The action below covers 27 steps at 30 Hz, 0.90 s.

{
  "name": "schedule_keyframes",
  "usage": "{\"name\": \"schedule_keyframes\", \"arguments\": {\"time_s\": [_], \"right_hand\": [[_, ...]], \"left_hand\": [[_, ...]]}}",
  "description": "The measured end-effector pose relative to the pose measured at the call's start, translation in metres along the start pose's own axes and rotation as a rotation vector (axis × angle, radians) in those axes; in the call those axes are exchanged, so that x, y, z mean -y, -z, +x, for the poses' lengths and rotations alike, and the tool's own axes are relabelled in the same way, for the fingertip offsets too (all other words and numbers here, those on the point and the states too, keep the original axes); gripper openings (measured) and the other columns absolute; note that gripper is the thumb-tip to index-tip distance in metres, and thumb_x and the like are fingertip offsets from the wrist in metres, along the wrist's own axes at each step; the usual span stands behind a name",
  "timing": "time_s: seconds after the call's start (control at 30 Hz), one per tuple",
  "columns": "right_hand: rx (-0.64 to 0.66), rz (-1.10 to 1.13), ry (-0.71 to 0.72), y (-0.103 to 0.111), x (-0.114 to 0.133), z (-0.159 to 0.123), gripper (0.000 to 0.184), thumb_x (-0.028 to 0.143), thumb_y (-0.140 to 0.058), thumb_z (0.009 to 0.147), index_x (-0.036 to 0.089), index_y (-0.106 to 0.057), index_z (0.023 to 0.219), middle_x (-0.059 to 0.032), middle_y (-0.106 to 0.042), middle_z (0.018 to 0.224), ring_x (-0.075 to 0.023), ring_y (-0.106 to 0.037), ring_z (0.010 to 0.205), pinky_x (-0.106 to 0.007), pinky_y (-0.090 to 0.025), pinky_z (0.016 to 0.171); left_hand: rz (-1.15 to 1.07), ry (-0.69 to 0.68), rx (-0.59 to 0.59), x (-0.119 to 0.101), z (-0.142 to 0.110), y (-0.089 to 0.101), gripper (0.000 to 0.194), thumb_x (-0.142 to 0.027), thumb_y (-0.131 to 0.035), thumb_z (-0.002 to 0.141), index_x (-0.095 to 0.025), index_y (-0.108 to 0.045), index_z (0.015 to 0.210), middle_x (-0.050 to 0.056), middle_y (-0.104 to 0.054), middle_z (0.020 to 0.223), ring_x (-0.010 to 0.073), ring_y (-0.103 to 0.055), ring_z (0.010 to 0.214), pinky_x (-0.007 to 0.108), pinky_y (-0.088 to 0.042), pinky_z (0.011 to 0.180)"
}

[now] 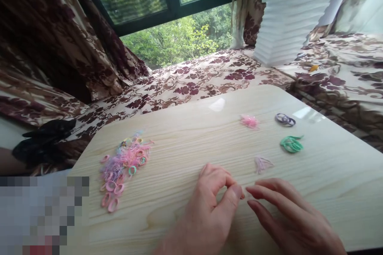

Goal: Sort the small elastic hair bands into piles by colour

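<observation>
My left hand (211, 201) is over the front middle of the table, its thumb and forefinger pinched together. Whatever lies in that pinch is too small to make out. Close to its right is my right hand (293, 215), thumb and fingertips slightly apart with nothing visible between them. Just beyond the right hand lies a small bunch of pale lilac elastic bands (262, 165). Farther off are green hair ties (291, 144), purple hair ties (285, 119) and a pink bunch of elastic bands (249, 122). A mixed pile of hair ties and small bands (127, 163) spreads over the table's left side.
The light wood-grain table (185, 135) has rounded far corners. Behind it runs a flowered cloth-covered ledge (191, 81) below a window (179, 28). A tall white pleated object (290, 20) stands at the back right. A dark bundle (44, 139) is at the left.
</observation>
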State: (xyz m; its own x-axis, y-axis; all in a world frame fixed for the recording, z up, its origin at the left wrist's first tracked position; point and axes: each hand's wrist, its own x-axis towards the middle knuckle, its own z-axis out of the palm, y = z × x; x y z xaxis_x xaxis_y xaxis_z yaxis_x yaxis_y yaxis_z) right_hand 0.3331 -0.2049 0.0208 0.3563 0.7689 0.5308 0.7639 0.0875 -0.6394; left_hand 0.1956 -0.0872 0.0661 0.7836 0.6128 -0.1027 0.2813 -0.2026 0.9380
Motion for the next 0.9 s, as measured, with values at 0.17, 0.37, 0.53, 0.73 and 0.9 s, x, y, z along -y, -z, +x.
{"name": "schedule_keyframes", "arguments": {"time_s": [0.17, 0.37, 0.53, 0.73, 0.9], "right_hand": [[0.028, 0.033, -0.075, -0.002, 0.004, -0.001, 0.017, 0.032, -0.062, 0.09, 0.027, -0.072, 0.103, -0.0048, -0.072, 0.093, -0.0178, -0.071, 0.078, -0.025, -0.06, 0.066], [0.047, -0.03, 0.001, 0.007, -0.003, 0.004, 0.013, 0.031, -0.059, 0.091, 0.027, -0.072, 0.093, -0.0033, -0.071, 0.085, -0.0176, -0.069, 0.073, -0.027, -0.058, 0.067], [-0.034, -0.294, 0.061, 0.027, -0.028, 0.011, 0.013, 0.033, -0.059, 0.091, 0.026, -0.07, 0.093, -0.003, -0.071, 0.088, -0.019, -0.067, 0.079, -0.032, -0.052, 0.074], [-0.02, -0.467, 0.109, 0.035, -0.039, 0.023, 0.017, 0.033, -0.055, 0.094, 0.023, -0.069, 0.093, -0.0031, -0.071, 0.089, -0.0192, -0.066, 0.079, -0.035, -0.046, 0.075], [0.037, -0.483, 0.081, 0.033, -0.039, 0.027, 0.021, 0.035, -0.053, 0.095, 0.024, -0.071, 0.097, -0.0033, -0.072, 0.092, -0.0198, -0.067, 0.083, -0.036, -0.047, 0.078]], "left_hand": [[0.018, -0.016, -0.011, 0.001, 0.0, 0.0, 0.022, -0.029, -0.047, 0.093, -0.022, -0.059, 0.076, 0.002, -0.063, 0.09, 0.0179, -0.055, 0.101, 0.031, -0.043, 0.095], [0.098, -0.08, -0.089, 0.007, 0.0, 0.0, 0.021, -0.027, -0.051, 0.092, -0.023, -0.06, 0.074, 0.002, -0.064, 0.086, 0.018, -0.057, 0.099, 0.032, -0.047, 0.092], [0.366, -0.218, -0.258, 0.025, -0.003, 0.016, 0.018, -0.023, -0.049, 0.091, -0.024, -0.06, 0.077, 0.001, -0.064, 0.08, 0.0203, -0.058, 0.102, 0.038, -0.043, 0.096], [0.651, -0.322, -0.323, 0.054, -0.011, 0.04, 0.013, -0.022, -0.053, 0.09, -0.028, -0.065, 0.093, 0.0, -0.071, 0.091, 0.0214, -0.059, 0.108, 0.041, -0.043, 0.099], [0.747, -0.366, -0.331, 0.065, -0.014, 0.048, 0.015, -0.023, -0.056, 0.088, -0.028, -0.066, 0.098, 0.0, -0.072, 0.093, 0.0226, -0.061, 0.109, 0.043, -0.045, 0.102]]}}
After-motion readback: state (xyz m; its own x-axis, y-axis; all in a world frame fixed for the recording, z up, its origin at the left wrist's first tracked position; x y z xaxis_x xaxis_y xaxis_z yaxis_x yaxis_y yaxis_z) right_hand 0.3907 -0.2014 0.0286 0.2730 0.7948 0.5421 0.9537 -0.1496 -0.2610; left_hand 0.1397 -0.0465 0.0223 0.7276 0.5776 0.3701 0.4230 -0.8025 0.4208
